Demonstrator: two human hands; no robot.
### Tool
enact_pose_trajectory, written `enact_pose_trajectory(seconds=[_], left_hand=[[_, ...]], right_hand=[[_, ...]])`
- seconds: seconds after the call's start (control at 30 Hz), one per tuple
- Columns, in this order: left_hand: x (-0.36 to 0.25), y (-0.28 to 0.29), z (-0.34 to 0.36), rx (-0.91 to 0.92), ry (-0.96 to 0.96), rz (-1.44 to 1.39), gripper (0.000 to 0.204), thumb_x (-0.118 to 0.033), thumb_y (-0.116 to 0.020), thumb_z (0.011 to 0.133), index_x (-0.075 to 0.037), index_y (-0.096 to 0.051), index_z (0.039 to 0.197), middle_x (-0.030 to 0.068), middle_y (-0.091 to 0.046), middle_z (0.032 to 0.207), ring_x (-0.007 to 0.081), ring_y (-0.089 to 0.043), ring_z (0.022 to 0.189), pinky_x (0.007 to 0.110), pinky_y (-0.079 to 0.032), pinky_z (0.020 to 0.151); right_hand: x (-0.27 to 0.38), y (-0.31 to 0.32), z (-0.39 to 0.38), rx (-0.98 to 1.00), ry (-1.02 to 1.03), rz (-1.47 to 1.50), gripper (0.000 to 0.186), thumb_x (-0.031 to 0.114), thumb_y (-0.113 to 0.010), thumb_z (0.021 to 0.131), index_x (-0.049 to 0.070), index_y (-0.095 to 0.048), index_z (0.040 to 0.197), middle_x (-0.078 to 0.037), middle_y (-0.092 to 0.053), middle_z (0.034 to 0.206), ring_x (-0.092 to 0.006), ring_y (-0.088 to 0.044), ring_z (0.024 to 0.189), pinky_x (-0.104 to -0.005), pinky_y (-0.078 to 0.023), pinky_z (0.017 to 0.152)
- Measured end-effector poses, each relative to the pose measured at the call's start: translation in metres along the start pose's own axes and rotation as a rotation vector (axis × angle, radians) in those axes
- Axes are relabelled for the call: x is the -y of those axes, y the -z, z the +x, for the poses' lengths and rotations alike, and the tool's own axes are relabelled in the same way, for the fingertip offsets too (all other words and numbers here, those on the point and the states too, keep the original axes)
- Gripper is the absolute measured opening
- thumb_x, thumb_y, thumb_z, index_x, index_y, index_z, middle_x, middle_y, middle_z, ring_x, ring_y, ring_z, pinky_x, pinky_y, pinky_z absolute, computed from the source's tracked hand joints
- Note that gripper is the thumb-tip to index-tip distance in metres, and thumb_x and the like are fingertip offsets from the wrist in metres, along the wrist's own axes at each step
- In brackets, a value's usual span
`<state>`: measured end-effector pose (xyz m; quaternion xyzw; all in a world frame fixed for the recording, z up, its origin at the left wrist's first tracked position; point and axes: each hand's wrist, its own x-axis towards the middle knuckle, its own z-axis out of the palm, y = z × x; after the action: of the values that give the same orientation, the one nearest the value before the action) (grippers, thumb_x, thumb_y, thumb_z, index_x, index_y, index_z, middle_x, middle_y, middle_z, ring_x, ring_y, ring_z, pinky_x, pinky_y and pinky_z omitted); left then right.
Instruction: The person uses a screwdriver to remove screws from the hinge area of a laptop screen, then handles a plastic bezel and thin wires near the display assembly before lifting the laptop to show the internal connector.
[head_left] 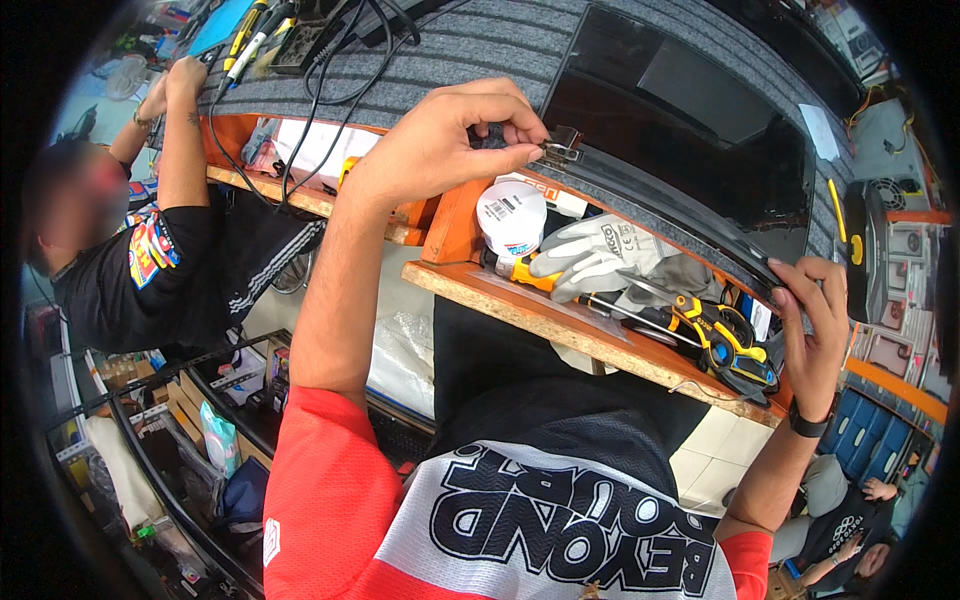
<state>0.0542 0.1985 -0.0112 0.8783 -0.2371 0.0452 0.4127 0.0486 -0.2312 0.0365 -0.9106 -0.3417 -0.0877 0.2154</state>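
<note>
A black glossy screen panel (680,130), like a laptop display, lies on the grey ribbed bench mat in front of me. At the left end of its near edge is a small metal hinge (562,146). My left hand (470,135) is closed there, thumb and fingers pinching at the hinge. At the other end of the same edge, my right hand (815,300) grips the panel's dark strip between thumb and fingers. Part of the strip is hidden behind the right fingers.
Below the bench edge, an open orange drawer (530,305) holds grey-white work gloves (600,255), a white round container (511,215) and yellow-black tools (725,335). A black cable (318,90) crosses the mat at left. A co-worker (150,260) works on the left; another person (850,540) is lower right.
</note>
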Motion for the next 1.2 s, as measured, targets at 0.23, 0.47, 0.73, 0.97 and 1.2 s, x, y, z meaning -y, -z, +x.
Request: enact_pose_trajectory(seconds=[0.23,0.47,0.73,0.97,1.2], left_hand=[[-0.002,-0.001,0.001,0.01,0.021,-0.013,0.016,-0.013,-0.081,0.09,-0.002,-0.076,0.1,0.0037,-0.069,0.098,0.0139,-0.063,0.089,0.028,-0.051,0.076],[-0.001,0.0,0.0,0.031,0.003,-0.007,0.028,-0.017,-0.086,0.085,-0.002,-0.073,0.104,0.0032,-0.066,0.103,0.0149,-0.06,0.089,0.03,-0.051,0.078],[-0.007,-0.008,0.002,0.023,0.032,0.006,0.04,-0.022,-0.092,0.077,-0.002,-0.073,0.106,0.0034,-0.062,0.107,0.0164,-0.057,0.09,0.031,-0.05,0.081],[-0.003,-0.017,0.006,-0.009,-0.028,0.048,0.032,-0.017,-0.09,0.078,-0.002,-0.077,0.104,0.0024,-0.061,0.102,0.0161,-0.056,0.088,0.031,-0.05,0.077],[-0.004,-0.017,0.005,-0.014,-0.027,0.056,0.031,-0.015,-0.089,0.078,-0.002,-0.078,0.104,0.0024,-0.062,0.102,0.0163,-0.056,0.087,0.031,-0.05,0.076]], right_hand=[[0.002,-0.005,0.001,-0.001,-0.007,0.003,0.026,0.0,-0.075,0.088,0.004,-0.076,0.113,-0.009,-0.061,0.1,-0.0253,-0.058,0.095,-0.0359,-0.043,0.086],[0.003,-0.004,0.004,0.04,0.014,-0.043,0.027,-0.001,-0.074,0.088,0.004,-0.075,0.115,-0.011,-0.062,0.102,-0.0274,-0.059,0.097,-0.0368,-0.045,0.087],[0.004,-0.01,0.001,0.019,-0.007,-0.027,0.029,-0.006,-0.073,0.088,0.002,-0.073,0.115,-0.012,-0.06,0.104,-0.0285,-0.059,0.097,-0.0376,-0.047,0.086],[0.002,-0.01,0.0,0.01,0.025,-0.061,0.03,-0.005,-0.074,0.087,0.003,-0.073,0.116,-0.012,-0.06,0.104,-0.0285,-0.059,0.096,-0.0376,-0.047,0.084],[0.006,-0.016,0.0,-0.022,0.106,-0.162,0.034,-0.006,-0.076,0.084,0.004,-0.073,0.116,-0.01,-0.061,0.102,-0.0275,-0.059,0.093,-0.0387,-0.048,0.08]])
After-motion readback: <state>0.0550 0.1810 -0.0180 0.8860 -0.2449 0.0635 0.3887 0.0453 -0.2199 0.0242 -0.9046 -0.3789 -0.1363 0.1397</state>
